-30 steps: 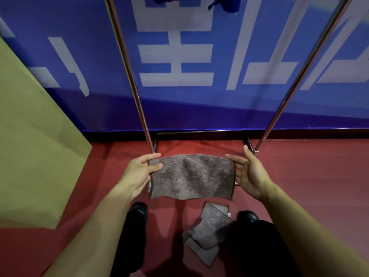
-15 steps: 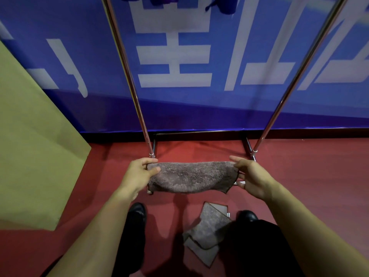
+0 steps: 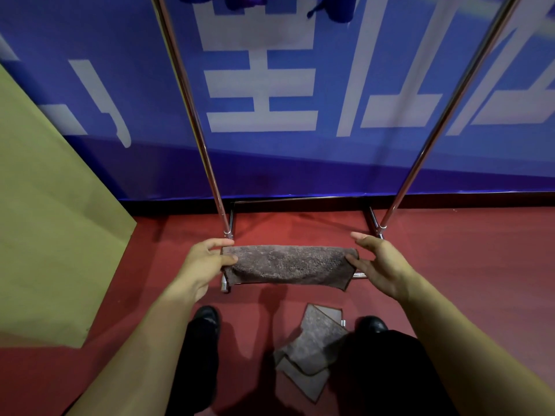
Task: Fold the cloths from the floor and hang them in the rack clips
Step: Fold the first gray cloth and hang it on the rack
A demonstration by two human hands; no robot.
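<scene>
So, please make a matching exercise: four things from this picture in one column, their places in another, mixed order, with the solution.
Things:
1. folded cloth
2. cloth pile
3. board
4. shoe

Places:
A. leaning at far left
B. held between left hand and right hand
C. floor, under left forearm
D. floor, between the feet

Pairs: 1-B, 2-D, 3-A, 4-C

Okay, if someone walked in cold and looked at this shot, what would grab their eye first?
Probably the brown cloth, folded into a band and held in mid-air at centre frame, the left hand pinching one end and the right hand the other. Behind it the rack's chrome poles rise before a blue banner with big white characters. More brown cloths lie on the red floor between the person's shoes.
</scene>
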